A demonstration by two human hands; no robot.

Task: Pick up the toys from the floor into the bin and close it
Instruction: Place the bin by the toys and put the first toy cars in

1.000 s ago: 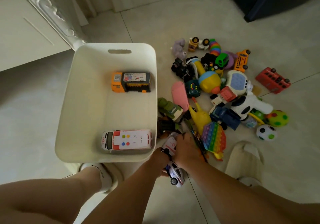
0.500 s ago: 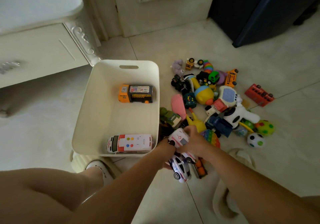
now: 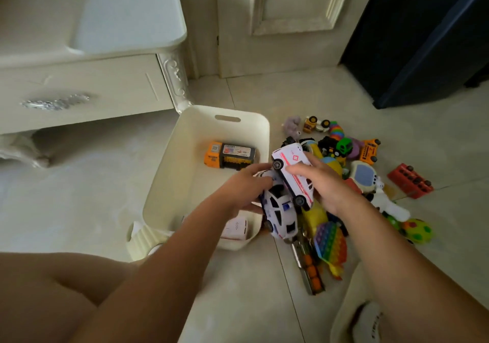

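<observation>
Head view: both hands were raised over the near right corner of the cream bin (image 3: 169, 183). The left hand (image 3: 247, 187) had its grip clenched around a white police car (image 3: 279, 215); the right hand (image 3: 321, 183) was grasping a white ambulance (image 3: 292, 176), tilted, wheels facing the camera. Both cars hung at the bin's right rim, not yet inside.

Progress, judged early: only two toys lay in the bin, an orange truck (image 3: 229, 154) at the far end and a white vehicle (image 3: 235, 228) at the near wall, mostly hidden by the forearm. The bulk remained on the floor to the right: a red bus (image 3: 410, 183), a rainbow pop pad (image 3: 330, 244), a green spotted ball (image 3: 418, 230), an orange bus (image 3: 369, 150) and more. No lid was visible; closing was still ahead.

Floor (image 3: 317, 96) pale glossy tile. White ornate cabinet (image 3: 79, 83) far left, panelled door (image 3: 291, 3) beyond, dark furniture (image 3: 423, 38) far right.
</observation>
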